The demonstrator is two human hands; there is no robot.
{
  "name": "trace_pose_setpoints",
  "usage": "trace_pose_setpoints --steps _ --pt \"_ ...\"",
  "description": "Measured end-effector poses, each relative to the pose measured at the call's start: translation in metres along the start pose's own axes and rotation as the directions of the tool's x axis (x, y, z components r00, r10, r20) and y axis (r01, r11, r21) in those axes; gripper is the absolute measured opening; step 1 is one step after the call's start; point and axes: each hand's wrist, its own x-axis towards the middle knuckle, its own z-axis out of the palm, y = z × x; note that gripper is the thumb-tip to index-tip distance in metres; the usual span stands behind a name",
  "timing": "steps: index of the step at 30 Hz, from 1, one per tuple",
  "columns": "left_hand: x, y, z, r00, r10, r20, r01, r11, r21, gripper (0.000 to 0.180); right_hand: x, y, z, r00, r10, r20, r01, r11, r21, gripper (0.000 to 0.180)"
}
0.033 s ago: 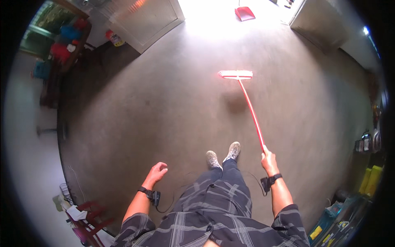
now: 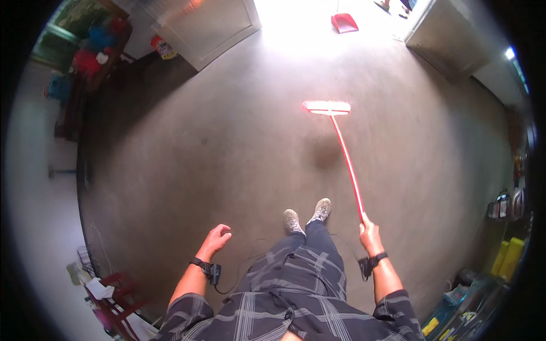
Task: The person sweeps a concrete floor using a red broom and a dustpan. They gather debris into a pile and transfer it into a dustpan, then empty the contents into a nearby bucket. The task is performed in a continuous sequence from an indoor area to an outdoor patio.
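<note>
My right hand (image 2: 371,234) is closed around the upper end of a broom's long red handle. The broom (image 2: 347,158) reaches away from me, its wide red-and-white head (image 2: 327,108) over the concrete floor in front of the doorway. Glare washes out the bristles, so I cannot tell whether they touch the floor. My left hand (image 2: 216,238) hangs in the air left of my legs, holding nothing, its fingers loosely bent and the thumb apart. A red dustpan (image 2: 344,23) stands in the bright doorway beyond the broom.
Two open door leaves flank the doorway, left (image 2: 213,35) and right (image 2: 449,40). Another person's feet (image 2: 392,7) show outside. A red chair (image 2: 118,295) stands at lower left, and assorted tools (image 2: 463,307) lie at lower right. A dark patch (image 2: 327,153) marks the floor.
The broom and my right hand sit slightly lower in the picture. The doorway has shifted a little rightward in view, and the feet outside show more clearly. My left hand stays nearly still.
</note>
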Motion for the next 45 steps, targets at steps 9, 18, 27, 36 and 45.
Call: trace_pose_setpoints --steps 9,18,27,36,45 --pt "0.011 -0.102 -0.004 0.978 -0.206 0.016 0.207 0.976 -0.061 0.03 -0.054 -0.02 0.061 0.943 0.234 0.235 -0.227 0.972 -0.059 0.042" --pt "0.07 0.004 -0.062 1.0 -0.014 0.001 0.014 1.0 0.01 0.028 0.18 -0.085 0.04 0.99 0.133 0.052 -0.14 0.979 0.151 0.041" --pt "0.115 0.07 -0.084 0.998 -0.058 -0.038 0.057 0.998 -0.038 0.03 0.085 -0.065 0.005 0.984 -0.076 0.16 0.07 0.997 0.044 0.051" --pt "0.133 0.102 -0.118 0.986 -0.152 0.068 0.15 0.988 0.031 0.03 0.166 -0.115 0.06 0.99 0.096 0.106 -0.109 0.986 0.126 0.04" --pt "0.263 0.175 -0.171 0.992 0.05 0.117 -0.067 0.988 0.14 0.03 0.178 -0.14 0.027 0.98 0.175 -0.093 -0.158 0.974 0.162 0.044"
